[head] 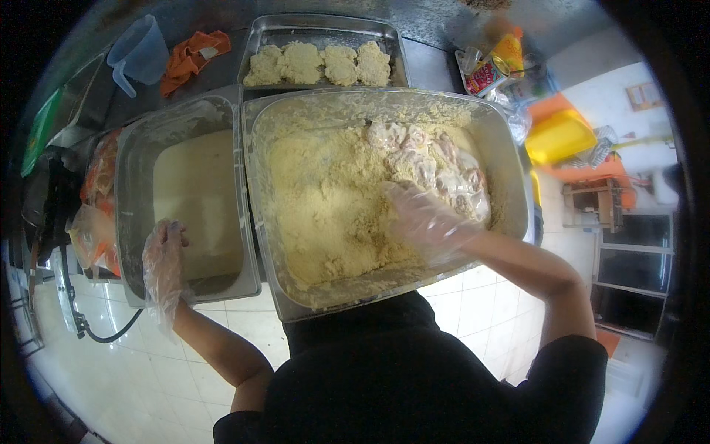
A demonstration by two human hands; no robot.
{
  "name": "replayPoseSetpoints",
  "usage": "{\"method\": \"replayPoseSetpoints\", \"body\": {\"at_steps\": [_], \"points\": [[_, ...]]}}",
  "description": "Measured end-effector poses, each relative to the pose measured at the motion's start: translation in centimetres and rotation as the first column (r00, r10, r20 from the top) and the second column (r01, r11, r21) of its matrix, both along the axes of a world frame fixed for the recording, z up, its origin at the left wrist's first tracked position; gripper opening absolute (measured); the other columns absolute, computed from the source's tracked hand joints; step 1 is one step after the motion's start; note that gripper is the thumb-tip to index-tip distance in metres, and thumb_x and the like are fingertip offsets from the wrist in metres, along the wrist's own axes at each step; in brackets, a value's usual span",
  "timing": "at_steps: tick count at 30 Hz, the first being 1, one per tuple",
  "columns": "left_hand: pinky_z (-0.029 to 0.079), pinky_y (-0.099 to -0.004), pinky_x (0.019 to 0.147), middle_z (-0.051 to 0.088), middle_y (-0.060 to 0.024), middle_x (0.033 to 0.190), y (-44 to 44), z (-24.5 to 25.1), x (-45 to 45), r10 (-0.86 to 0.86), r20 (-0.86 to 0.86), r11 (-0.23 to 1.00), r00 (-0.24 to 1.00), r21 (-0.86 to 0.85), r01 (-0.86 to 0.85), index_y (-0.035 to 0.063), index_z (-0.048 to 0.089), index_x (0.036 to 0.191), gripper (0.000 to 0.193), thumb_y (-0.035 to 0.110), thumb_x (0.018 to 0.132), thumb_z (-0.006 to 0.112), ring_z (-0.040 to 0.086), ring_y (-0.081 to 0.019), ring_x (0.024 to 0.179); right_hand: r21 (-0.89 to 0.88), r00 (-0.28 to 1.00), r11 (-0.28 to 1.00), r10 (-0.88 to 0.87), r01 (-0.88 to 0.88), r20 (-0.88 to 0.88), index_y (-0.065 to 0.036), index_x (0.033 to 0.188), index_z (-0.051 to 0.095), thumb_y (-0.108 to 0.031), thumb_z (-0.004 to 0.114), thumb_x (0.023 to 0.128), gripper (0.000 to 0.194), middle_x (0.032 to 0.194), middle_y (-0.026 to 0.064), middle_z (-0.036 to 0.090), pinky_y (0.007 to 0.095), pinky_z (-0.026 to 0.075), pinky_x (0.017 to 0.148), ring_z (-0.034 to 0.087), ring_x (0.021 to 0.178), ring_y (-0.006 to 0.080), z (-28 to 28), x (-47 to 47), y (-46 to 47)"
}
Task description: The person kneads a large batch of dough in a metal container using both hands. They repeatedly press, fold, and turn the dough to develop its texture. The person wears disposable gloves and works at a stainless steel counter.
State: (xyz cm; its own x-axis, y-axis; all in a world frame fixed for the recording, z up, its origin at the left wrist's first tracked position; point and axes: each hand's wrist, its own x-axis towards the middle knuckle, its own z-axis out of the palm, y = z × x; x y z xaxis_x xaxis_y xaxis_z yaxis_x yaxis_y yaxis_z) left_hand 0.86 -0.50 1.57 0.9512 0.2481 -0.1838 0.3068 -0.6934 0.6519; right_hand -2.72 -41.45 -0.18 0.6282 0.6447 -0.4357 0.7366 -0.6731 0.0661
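My right hand (424,216), in a clear plastic glove, reaches into a large tub (515,166) of pale yellow flour-like coating (327,194). Its blurred fingers are in the coating, beside several pieces of wet, raw-looking meat (444,161) partly dusted with it. Whether they grip anything is hidden. Over the near left side of a second tub (136,194) is my left hand (165,258), also gloved. Its fingers are loosely curled with small gaps, and nothing shows in them. That tub contains a pale, milky liquid (191,183).
Behind the tubs, a metal tray (327,25) bears several coated pieces (301,62). A clear jug (141,50) and an orange cloth (194,58) lie at the back left. Filled plastic bags (100,211) flank the left tub. A can (488,75) stands at the back right.
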Motion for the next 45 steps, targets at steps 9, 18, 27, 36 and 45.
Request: {"method": "replayPoseSetpoints", "body": {"at_steps": [9, 18, 27, 36, 45], "points": [[0.046, -0.0397, 0.081, 0.065, -0.0167, 0.088, 0.3, -0.2, 0.0, -0.110, 0.049, 0.992, 0.993, 0.067, 0.106, -0.0003, 0.063, 0.101, 0.038, 0.034, 0.096, 0.048, 0.062, -0.0291, 0.084, 0.193, 0.816, 0.931, -0.155, 0.309, -0.557, -0.009, 0.133, 0.057, -0.027, 0.052, 0.098, 0.039, 0.145, 0.0143, 0.049, 0.0407, 0.038, 0.113, 0.054, 0.127, 0.0259, 1.1, 2.9, 5.4], [0.047, -0.0367, 0.080, 0.067, -0.0159, 0.094, 0.6, -0.8, -0.2, -0.054, 0.078, 0.998, 0.996, 0.023, 0.053, -0.0003, 0.063, 0.105, 0.035, 0.032, 0.097, 0.052, 0.064, -0.0232, 0.081, 0.060, 0.665, 0.669, -0.744, 0.741, 0.072, -0.014, 0.112, 0.070, -0.016, 0.052, 0.095, 0.025, 0.128, 0.0102, 0.062, 0.0365, 0.051, 0.099, 0.060, 0.116, 0.0244, 4.0, 7.9, -5.2], [0.045, -0.0387, 0.077, 0.064, -0.0152, 0.084, 0.3, -0.7, 0.3, -0.028, -0.006, 0.997, 1.000, 0.067, 0.029, 0.0007, 0.066, 0.099, 0.039, 0.036, 0.097, 0.049, 0.062, -0.0267, 0.081, -0.242, 0.965, 0.950, -0.146, 0.199, 0.219, -0.007, 0.086, 0.072, -0.018, 0.064, 0.085, 0.013, 0.086, 0.0145, 0.071, 0.0379, 0.058, 0.078, 0.070, 0.091, 0.0290, -1.4, 14.6, -13.1], [0.042, -0.0351, 0.074, 0.059, -0.0087, 0.080, 0.7, -1.5, 0.3, -0.009, -0.004, 0.999, 1.000, 0.043, 0.009, 0.0032, 0.064, 0.093, 0.035, 0.036, 0.095, 0.051, 0.055, -0.0203, 0.077, 0.160, 0.912, 0.906, -0.358, 0.391, -0.202, -0.008, 0.099, 0.074, -0.027, 0.054, 0.095, 0.028, 0.095, 0.0124, 0.069, 0.0410, 0.048, 0.080, 0.063, 0.086, 0.0281, -2.4, 16.0, -14.1], [0.042, -0.0344, 0.078, 0.061, -0.0088, 0.081, -0.5, 0.2, 0.0, 0.024, -0.072, 1.000, 0.997, 0.010, -0.023, 0.0037, 0.065, 0.096, 0.037, 0.037, 0.097, 0.050, 0.058, -0.0216, 0.082, 0.140, 0.916, 0.913, -0.355, 0.383, -0.187, -0.010, 0.103, 0.076, -0.016, 0.062, 0.088, 0.021, 0.105, 0.0117, 0.071, 0.0369, 0.053, 0.083, 0.066, 0.088, 0.0259, -4.0, 16.9, -15.0]]}}
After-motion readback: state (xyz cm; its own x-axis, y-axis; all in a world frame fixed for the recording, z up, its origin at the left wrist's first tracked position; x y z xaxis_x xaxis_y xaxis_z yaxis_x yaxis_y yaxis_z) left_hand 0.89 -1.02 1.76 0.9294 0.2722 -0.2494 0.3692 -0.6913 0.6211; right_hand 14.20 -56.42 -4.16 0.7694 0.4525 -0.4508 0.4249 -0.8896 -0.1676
